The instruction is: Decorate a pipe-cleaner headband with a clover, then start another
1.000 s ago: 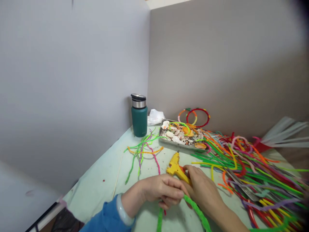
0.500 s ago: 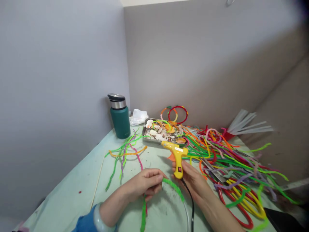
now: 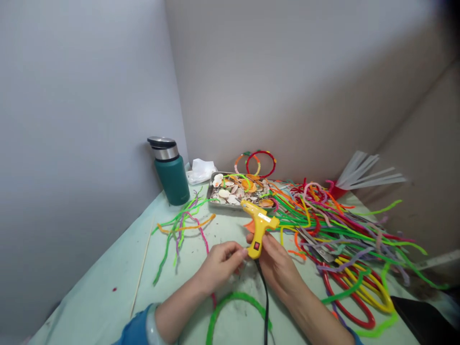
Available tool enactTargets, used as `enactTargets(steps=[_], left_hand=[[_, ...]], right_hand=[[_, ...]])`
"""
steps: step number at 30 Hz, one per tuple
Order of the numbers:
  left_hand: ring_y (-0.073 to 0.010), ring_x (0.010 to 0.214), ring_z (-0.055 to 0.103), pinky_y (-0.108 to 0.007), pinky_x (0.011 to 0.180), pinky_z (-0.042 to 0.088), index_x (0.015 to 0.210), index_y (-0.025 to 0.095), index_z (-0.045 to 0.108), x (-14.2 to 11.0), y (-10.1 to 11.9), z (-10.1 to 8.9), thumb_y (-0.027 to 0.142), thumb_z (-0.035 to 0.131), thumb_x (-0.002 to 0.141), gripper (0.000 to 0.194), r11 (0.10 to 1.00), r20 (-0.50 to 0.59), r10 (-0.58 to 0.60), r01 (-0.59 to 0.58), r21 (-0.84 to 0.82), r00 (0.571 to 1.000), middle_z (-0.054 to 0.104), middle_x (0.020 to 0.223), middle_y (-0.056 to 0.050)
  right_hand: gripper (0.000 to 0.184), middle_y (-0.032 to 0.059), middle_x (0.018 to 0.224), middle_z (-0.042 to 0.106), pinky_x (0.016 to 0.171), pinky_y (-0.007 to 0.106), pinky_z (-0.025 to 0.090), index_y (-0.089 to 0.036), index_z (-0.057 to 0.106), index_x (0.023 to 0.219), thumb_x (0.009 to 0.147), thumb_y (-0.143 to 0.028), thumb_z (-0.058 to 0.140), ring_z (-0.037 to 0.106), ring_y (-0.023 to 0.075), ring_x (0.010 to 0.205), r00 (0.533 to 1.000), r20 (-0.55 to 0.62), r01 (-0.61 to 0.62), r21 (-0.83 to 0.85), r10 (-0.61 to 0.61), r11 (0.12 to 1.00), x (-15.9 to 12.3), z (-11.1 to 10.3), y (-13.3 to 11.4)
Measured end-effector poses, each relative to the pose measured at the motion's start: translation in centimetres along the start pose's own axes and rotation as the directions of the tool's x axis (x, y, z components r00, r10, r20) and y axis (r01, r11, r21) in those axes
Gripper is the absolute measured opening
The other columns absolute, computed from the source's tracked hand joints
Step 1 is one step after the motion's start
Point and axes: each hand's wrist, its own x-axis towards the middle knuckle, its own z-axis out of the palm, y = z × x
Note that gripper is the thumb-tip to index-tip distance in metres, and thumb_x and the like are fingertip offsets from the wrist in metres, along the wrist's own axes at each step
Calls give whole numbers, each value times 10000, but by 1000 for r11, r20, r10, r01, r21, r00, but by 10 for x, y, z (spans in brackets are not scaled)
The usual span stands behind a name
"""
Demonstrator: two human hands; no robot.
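Note:
My right hand [image 3: 280, 268] is wrapped round the handle of a yellow hot glue gun [image 3: 259, 227], its nozzle pointing up and to the left. A black cord runs down from the handle. Close by the bottom of that handle, my left hand [image 3: 223, 263] has its thumb and fingers pinched together. What they hold, if anything, is too small to make out. Below both hands a green pipe cleaner [image 3: 235, 294] lies in an arch on the table, partly crossed by the cord.
A metal tray [image 3: 230, 207] of seashells stands behind the gun, with two pipe-cleaner rings [image 3: 266, 152] against the wall. A teal bottle [image 3: 172, 177] stands left. Loose pipe cleaners [image 3: 179, 225] lie before it. A large pipe-cleaner pile [image 3: 334, 235] and glue sticks [image 3: 362, 177] are right.
My left hand has let go of the green pipe cleaner, now lower on the table, and moved to the glue gun's handle. The gun has tilted, its handle base swinging left.

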Motion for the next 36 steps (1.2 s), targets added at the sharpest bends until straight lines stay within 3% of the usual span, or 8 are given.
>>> enactTargets(steps=[5, 11, 18, 23, 27, 30, 33, 36], left_hand=[[-87, 441, 474, -199, 400, 387, 802, 128, 510, 3, 0, 3, 545, 536, 743, 422, 977, 19, -97, 99, -189, 995, 499, 580, 24], [-61, 459, 522, -193, 442, 433, 904, 104, 545, 1, -1, -3, 481, 573, 753, 407, 909, 225, -29, 120, -398, 974, 591, 796, -58], [-65, 498, 522, -200, 511, 432, 883, 96, 580, -3, -3, -4, 458, 619, 725, 396, 899, 226, 25, 77, -431, 974, 591, 787, -59], [-80, 552, 502, -197, 534, 425, 812, 90, 582, -25, 16, -12, 442, 658, 690, 380, 929, 98, -2, 39, -369, 995, 570, 698, -35], [-97, 579, 503, -218, 557, 438, 845, 104, 586, -69, 36, -46, 400, 601, 757, 310, 962, -59, 1, -17, -272, 998, 565, 689, -28], [-115, 628, 511, -233, 586, 454, 848, 115, 586, -110, 45, -77, 375, 586, 777, 269, 980, -217, -15, -28, -195, 976, 551, 699, -23], [-113, 603, 525, -238, 591, 449, 839, 111, 605, -146, 48, -99, 381, 557, 799, 277, 991, -299, -69, 32, -130, 952, 547, 724, -27], [-113, 592, 514, -232, 584, 441, 913, 134, 623, -173, 45, -109, 392, 552, 801, 290, 993, -386, -111, 87, -78, 916, 547, 711, -16]], right_hand=[[243, 25, 896, 644, 683, 267, 462, -211, 586, 997, 795, -343, 617, 579, 148, 773, 997, 71, -27, -26, 29, 999, -7, 10, 6], [334, -16, 722, 582, 426, 248, 437, -246, 505, 1112, 812, -375, 575, 512, 115, 477, 985, 147, -71, -103, 85, 992, -13, 17, 14], [347, 28, 906, 629, 493, 250, 453, -263, 522, 1113, 798, -392, 589, 534, 121, 566, 990, 127, -37, -168, 59, 985, -11, 9, 22], [329, 65, 1065, 613, 794, 317, 454, -251, 533, 1134, 833, -383, 547, 575, 186, 894, 975, 221, 100, -398, -11, 912, -13, 13, 11], [241, 57, 1010, 616, 802, 326, 429, -222, 577, 1054, 858, -343, 506, 560, 194, 868, 866, 500, 433, -736, -13, 520, 5, 40, -8], [225, 75, 1013, 608, 834, 319, 392, -186, 590, 995, 901, -296, 418, 513, 206, 959, 707, 702, 706, -696, -81, 130, 38, 79, -6], [242, 93, 1065, 598, 839, 335, 352, -173, 571, 1061, 898, -242, 406, 473, 227, 1005, 615, 779, 766, -552, 124, -330, 80, 122, 15], [209, 102, 1005, 622, 816, 345, 324, -169, 601, 1002, 804, -203, 546, 463, 252, 998, 574, 786, 794, -467, 228, -388, 113, 151, 43]])
